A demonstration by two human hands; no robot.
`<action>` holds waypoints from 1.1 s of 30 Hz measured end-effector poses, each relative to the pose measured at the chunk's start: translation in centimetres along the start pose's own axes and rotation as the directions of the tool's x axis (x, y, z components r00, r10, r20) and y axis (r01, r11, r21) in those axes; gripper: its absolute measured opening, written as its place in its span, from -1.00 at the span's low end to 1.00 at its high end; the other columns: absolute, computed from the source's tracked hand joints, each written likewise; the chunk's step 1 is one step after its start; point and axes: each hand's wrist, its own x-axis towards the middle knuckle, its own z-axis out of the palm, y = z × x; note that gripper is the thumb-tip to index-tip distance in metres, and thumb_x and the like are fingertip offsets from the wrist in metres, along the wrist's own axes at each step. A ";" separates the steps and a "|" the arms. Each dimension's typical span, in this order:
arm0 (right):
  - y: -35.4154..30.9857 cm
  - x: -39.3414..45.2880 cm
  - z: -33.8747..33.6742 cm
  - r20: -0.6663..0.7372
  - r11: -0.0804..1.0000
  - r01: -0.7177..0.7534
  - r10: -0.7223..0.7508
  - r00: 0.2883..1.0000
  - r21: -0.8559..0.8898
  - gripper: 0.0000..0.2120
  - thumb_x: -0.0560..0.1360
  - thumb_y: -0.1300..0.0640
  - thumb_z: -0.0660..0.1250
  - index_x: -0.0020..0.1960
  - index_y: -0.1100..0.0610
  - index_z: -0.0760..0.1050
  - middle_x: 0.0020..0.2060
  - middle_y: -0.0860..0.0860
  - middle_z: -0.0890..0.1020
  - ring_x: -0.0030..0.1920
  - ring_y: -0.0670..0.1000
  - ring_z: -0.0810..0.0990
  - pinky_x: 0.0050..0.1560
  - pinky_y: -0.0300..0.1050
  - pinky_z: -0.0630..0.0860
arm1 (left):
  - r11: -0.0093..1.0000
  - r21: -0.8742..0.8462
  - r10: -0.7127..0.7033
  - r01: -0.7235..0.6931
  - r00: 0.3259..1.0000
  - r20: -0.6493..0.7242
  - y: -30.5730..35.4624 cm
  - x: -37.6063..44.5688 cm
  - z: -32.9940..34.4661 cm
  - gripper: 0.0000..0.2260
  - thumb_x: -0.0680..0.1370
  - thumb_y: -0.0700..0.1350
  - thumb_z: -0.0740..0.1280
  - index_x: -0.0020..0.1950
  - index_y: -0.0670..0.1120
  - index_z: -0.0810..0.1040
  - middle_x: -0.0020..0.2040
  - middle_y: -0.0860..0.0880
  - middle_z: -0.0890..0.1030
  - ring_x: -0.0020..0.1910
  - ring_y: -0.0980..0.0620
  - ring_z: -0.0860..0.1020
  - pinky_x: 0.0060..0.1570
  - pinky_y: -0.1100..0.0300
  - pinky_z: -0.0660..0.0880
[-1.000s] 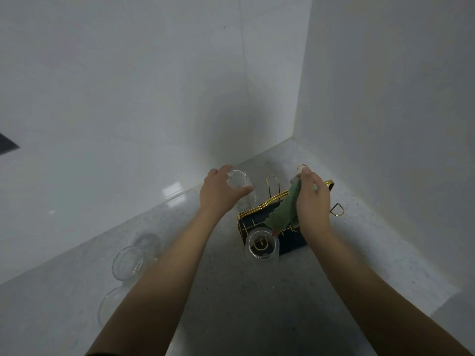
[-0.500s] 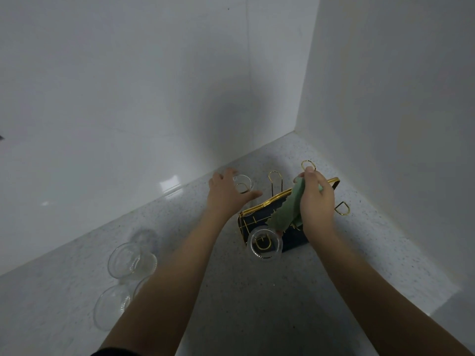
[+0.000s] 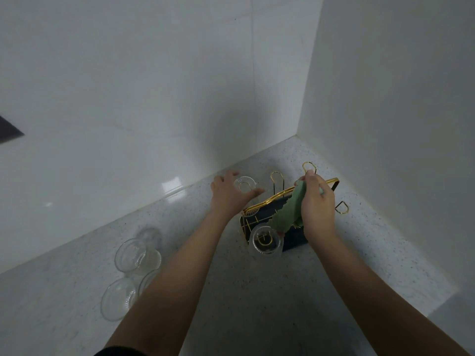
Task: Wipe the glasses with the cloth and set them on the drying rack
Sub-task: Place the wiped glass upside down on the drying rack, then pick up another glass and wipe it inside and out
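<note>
Tabletop (image 3: 257,304): pale speckled stone, meeting white walls (image 3: 128,86) in a corner.

Drying rack (image 3: 295,238): dark tray with gold rim and upright gold wire loops, standing near the corner.

Left hand (image 3: 228,195): fingers spread and relaxed around the rack glass at the far-left peg; whether they touch it cannot be told.

Right hand (image 3: 317,204): curled round the cloth, over the rack.

Waiting glasses (image 3: 133,255): clear, clustered on the tabletop at left, well apart from the rack; one nearer piece partly hidden by the left forearm.

Near glass (image 3: 266,240): clear, inverted on the rack's front peg, just below the hanging cloth.

Rack glass (image 3: 245,183): clear, ribbed, inverted over a gold loop at the rack's far-left end.

Cloth (image 3: 290,213): green, bunched, draping down from the right hand over the tray.
</note>
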 end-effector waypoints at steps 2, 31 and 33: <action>-0.1 -0.6 -0.2 0.008 1.000 0.013 -0.013 1.000 -0.001 -0.64 0.61 -0.05 0.08 -0.24 0.10 0.45 -0.38 0.02 0.48 -0.32 -0.01 0.50 -0.26 -0.13 0.46 | 1.000 -0.022 0.001 -0.002 1.000 -0.028 -0.1 -0.8 -0.5 -0.26 0.38 0.22 0.48 0.43 -0.06 0.32 0.40 -0.17 0.30 0.42 -0.14 0.26 0.33 -0.03 0.34; 4.0 -18.4 5.4 0.058 0.990 -0.139 0.141 0.988 -0.037 -0.70 0.61 0.00 0.11 -0.23 0.05 0.46 -0.30 -0.01 0.53 -0.22 -0.07 0.50 -0.20 -0.15 0.41 | 0.885 0.463 -0.116 0.047 0.986 0.122 -18.7 -16.5 -7.5 -0.16 0.41 0.20 0.46 0.58 0.08 0.10 0.58 -0.06 0.14 0.55 -0.07 0.12 0.47 -0.08 0.04; 4.4 -18.7 5.4 0.041 0.990 -0.134 0.136 0.990 -0.039 -0.71 0.60 0.02 0.11 -0.22 0.05 0.47 -0.28 -0.02 0.55 -0.17 -0.04 0.53 -0.10 -0.12 0.44 | 0.864 0.501 -0.125 0.043 0.984 0.130 -18.9 -16.5 -7.5 -0.17 0.42 0.18 0.45 0.57 0.11 0.09 0.56 -0.07 0.17 0.54 -0.11 0.14 0.47 -0.09 0.04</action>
